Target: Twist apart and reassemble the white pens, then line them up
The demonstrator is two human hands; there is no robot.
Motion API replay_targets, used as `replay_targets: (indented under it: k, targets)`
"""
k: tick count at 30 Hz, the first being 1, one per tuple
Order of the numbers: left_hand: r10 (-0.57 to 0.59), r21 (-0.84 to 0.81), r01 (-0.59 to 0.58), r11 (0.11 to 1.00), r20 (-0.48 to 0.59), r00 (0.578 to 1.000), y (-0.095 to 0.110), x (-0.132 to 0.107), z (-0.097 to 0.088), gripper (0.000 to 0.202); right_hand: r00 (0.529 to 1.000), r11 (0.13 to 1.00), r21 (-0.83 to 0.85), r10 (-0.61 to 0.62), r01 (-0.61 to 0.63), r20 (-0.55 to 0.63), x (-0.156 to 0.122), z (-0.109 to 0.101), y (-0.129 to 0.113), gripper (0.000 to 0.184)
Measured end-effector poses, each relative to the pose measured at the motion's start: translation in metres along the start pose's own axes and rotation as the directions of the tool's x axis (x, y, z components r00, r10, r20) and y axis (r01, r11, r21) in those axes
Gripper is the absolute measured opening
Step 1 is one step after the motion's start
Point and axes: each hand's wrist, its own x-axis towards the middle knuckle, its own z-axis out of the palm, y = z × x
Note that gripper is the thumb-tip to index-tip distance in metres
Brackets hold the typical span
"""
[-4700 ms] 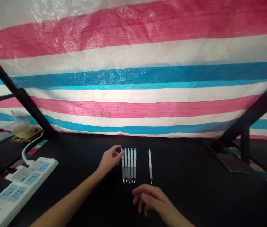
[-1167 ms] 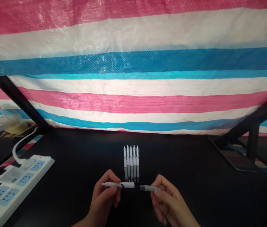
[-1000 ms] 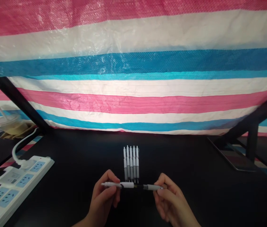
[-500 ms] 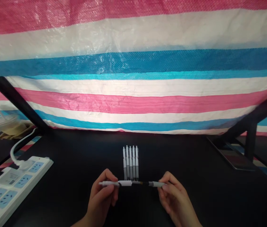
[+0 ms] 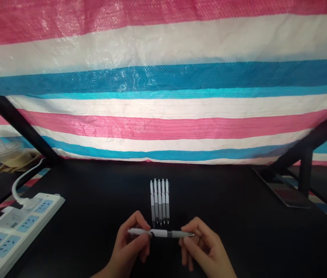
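Note:
Level above the black table, a white and grey pen (image 5: 160, 233) is held across between both hands. My left hand (image 5: 130, 245) pinches its white push-button end with thumb and fingertips. At the grey grip near the tip, my right hand (image 5: 202, 245) is closed on the pen with thumb and index finger. The white barrel and the grey grip meet at a dark band, with no refill showing between them. Just beyond the hands lies a row of several similar white and grey pens (image 5: 159, 200), side by side, tips toward me.
A white power strip (image 5: 40, 220) with a plugged-in cable lies at the left. A dark flat tablet-like thing (image 5: 282, 189) rests at the right edge. Black frame bars (image 5: 21, 123) and a striped tarp (image 5: 163, 127) close off the back. A plastic cup (image 5: 4, 150) stands far left.
My right hand has moved left, bringing the grey grip section up to the white barrel. The thin refill that showed between the two parts is now covered. Both hands are slightly lower in view.

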Motion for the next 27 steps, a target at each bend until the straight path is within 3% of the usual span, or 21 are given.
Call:
replay_targets:
  k: [5,8,11,14,17,20,23,27]
  targets:
    - [0.004,0.049,-0.002,0.999,-0.035,0.999,0.0035,0.0015,0.0002,0.029,0.995,0.963,-0.262,-0.082,0.064,-0.057,-0.0053,0.003,-0.0065,0.034]
    - [-0.009,0.047,0.01,0.999,-0.019,1.0,0.0032,0.0009,0.0003,0.028,0.996,0.931,-0.354,-0.091,0.084,-0.004,-0.0057,-0.0007,-0.0094,0.037]
    - [-0.025,0.072,0.023,0.997,0.026,0.999,0.0003,-0.0009,0.0001,0.027,0.997,0.909,-0.411,-0.036,0.064,0.074,-0.004,-0.0044,-0.0069,0.057]
    - [-0.006,0.075,0.004,0.997,0.03,1.0,-0.001,-0.002,-0.0006,0.027,0.992,0.942,-0.332,-0.015,0.056,0.124,-0.0012,-0.0041,-0.0025,0.052]
    - [0.028,0.065,-0.025,0.998,-0.04,0.999,0.0009,-0.0017,-0.0015,0.027,0.995,0.981,-0.193,0.006,0.012,0.095,0.001,-0.0016,-0.0015,0.045]
    - [0.02,0.059,-0.016,0.998,-0.06,0.998,0.0032,-0.0011,-0.0016,0.026,0.998,0.964,-0.267,-0.001,0.02,0.069,0.0016,-0.0014,-0.0037,0.036]
    - [0.0,0.049,0.002,0.999,-0.026,1.0,0.0036,-0.0008,-0.0005,0.026,0.991,0.933,-0.354,-0.025,0.069,0.128,0.0012,-0.0025,-0.0048,0.048]
    - [0.012,0.05,-0.009,0.999,-0.053,0.999,0.0037,0.0,0.0004,0.026,0.996,0.951,-0.305,-0.019,0.045,0.085,0.0009,-0.0022,-0.0038,0.039]
